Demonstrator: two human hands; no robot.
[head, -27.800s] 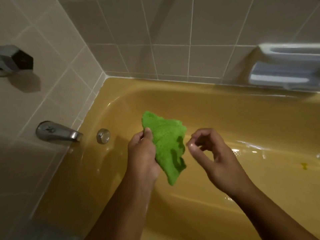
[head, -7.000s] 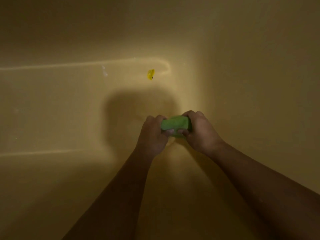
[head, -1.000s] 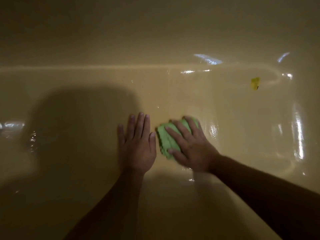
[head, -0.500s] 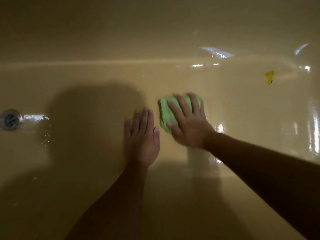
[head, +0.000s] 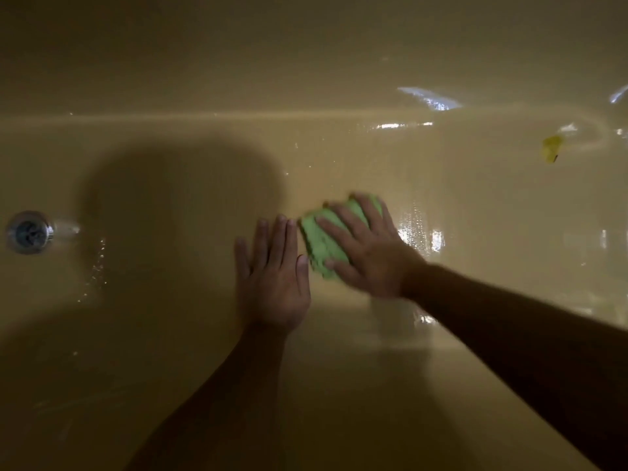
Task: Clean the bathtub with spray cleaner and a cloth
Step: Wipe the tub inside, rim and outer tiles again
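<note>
My right hand [head: 370, 256] presses spread fingers on the green cloth [head: 319, 239] to scrub the bathtub [head: 441, 368] floor, while my flat, open left hand [head: 272, 277] braces me.

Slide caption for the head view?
Right hand presses green cloth on yellow tub floor; left hand flat beside it.

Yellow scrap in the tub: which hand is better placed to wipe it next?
Likely the right hand: it presses the cloth, and the scrap lies on its side; the left hand rests flat.

Folded green cloth [head: 321, 241] on wet yellow bathtub [head: 441, 368] floor
</note>
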